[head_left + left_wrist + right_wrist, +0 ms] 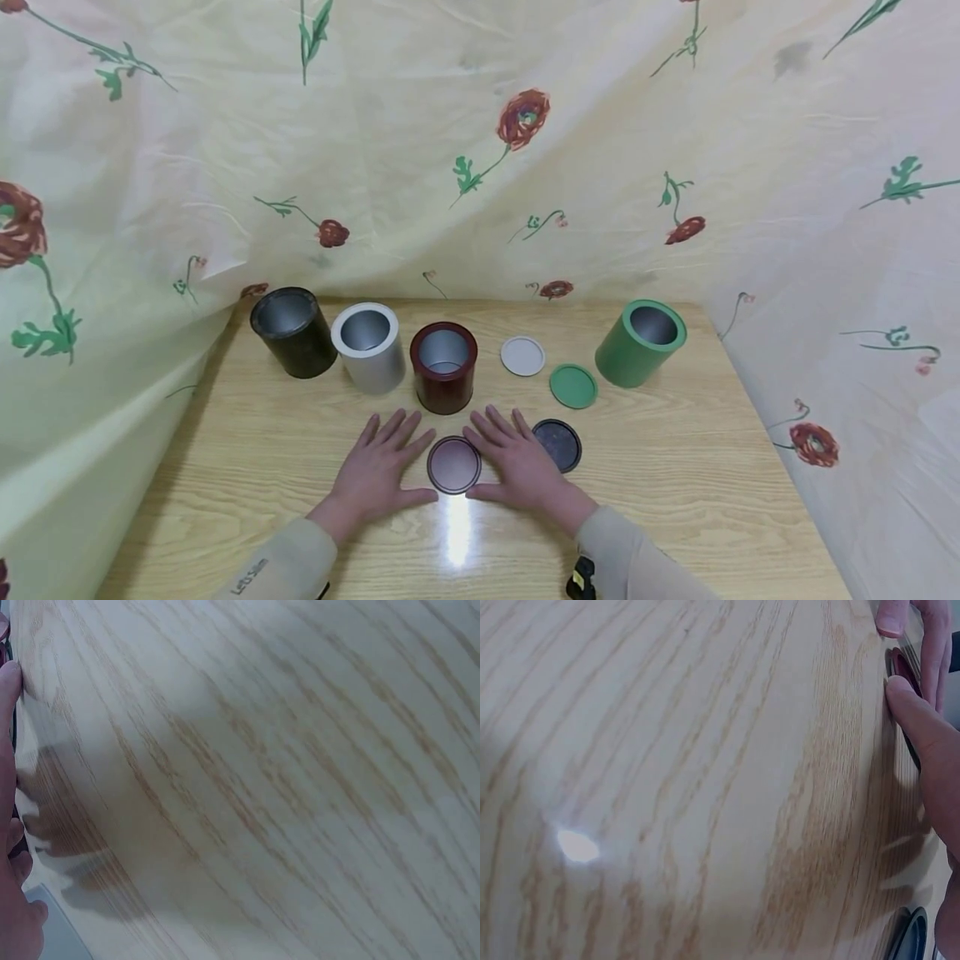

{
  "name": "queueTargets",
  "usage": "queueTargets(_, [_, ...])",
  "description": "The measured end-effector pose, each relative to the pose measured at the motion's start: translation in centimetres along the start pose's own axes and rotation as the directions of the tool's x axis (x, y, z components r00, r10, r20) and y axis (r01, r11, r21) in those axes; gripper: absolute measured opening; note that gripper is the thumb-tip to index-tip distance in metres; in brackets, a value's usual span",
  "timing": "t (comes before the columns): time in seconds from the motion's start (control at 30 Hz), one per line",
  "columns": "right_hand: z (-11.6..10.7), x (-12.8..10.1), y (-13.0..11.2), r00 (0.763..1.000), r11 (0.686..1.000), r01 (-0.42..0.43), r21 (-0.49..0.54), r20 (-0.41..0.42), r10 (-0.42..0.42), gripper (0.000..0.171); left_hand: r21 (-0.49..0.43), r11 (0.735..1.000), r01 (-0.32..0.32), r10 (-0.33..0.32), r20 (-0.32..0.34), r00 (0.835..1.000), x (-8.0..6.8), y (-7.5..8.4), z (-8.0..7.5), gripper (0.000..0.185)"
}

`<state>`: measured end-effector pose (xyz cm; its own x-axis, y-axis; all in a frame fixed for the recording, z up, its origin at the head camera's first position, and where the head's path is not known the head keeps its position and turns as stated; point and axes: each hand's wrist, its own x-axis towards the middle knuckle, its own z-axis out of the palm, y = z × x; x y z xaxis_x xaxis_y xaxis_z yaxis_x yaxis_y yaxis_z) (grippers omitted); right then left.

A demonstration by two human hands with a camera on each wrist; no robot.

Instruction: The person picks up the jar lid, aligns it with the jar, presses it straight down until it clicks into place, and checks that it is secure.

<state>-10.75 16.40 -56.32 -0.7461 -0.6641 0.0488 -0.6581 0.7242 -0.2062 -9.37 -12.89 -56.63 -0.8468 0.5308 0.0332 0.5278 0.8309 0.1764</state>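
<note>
Both hands flat beside the dark red lid, canisters lined up behind

Head view: our left hand (377, 473) and right hand (520, 464) lie spread, holding nothing, flanking the dark red lid (453, 464) on the desk (675, 467) before the dark red canister (444, 367); we judge an even rim pinch best. Sleeve print (250, 576) illegible. Left wrist view: only fingers (9, 825), wood grain. Right wrist view: fingertips (915, 720) at the lid's edge (904, 667).
</note>
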Motion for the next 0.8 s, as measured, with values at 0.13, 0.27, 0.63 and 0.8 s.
queueTargets(0.13, [0.21,-0.02,0.05,1.000,1.000,0.000,0.011,-0.015,0.000,0.092,0.000,1.000,0.003,-0.003,0.007,1.000,0.08,0.09,0.08,0.093])
queueTargets(0.27, [0.10,0.05,-0.11,1.000,0.999,0.006,0.036,-0.025,-0.005,0.087,-0.015,1.000,-0.002,0.002,0.010,1.000,0.07,0.15,0.17,0.090])
queueTargets(0.63, [0.51,0.39,-0.31,0.998,0.988,0.036,0.153,-0.051,-0.028,0.084,-0.030,0.998,-0.052,0.051,-0.044,0.998,-0.26,-0.11,0.71,0.087])
queueTargets(0.8, [0.99,0.43,-0.17,0.996,0.974,0.053,0.218,-0.077,-0.037,0.081,-0.073,0.995,-0.063,0.059,-0.062,0.996,-0.40,-0.13,0.92,0.086])
